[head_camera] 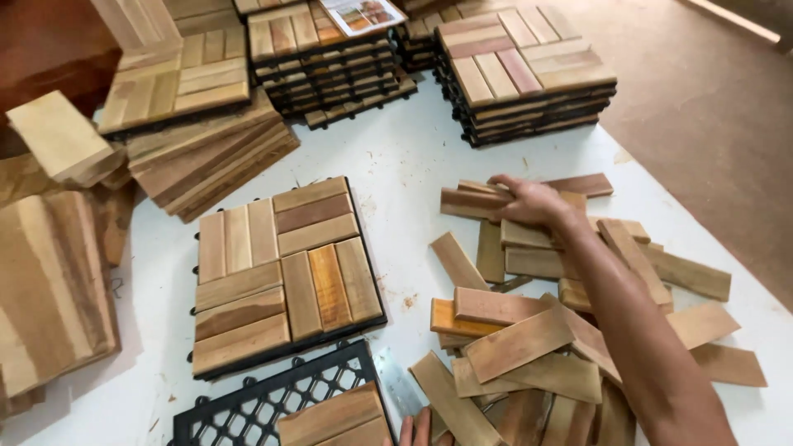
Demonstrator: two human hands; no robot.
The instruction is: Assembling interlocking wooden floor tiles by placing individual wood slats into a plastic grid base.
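At nine o'clock, loose wooden boards (49, 289) are lying stacked at the table edge. Just right of them, a finished wooden tile (281, 277) is sitting flat on the white table (396, 165), with a black plastic grid (264, 405) lying at its six o'clock, partly filled with slats. At six o'clock, the left hand (415, 431) is barely showing, fingertips only; its grip cannot be told. At three o'clock, the right hand (533, 202) is closing around a slat (471, 202) atop the loose slat pile (562, 347). At twelve o'clock, stacked tiles (524, 70) are standing.
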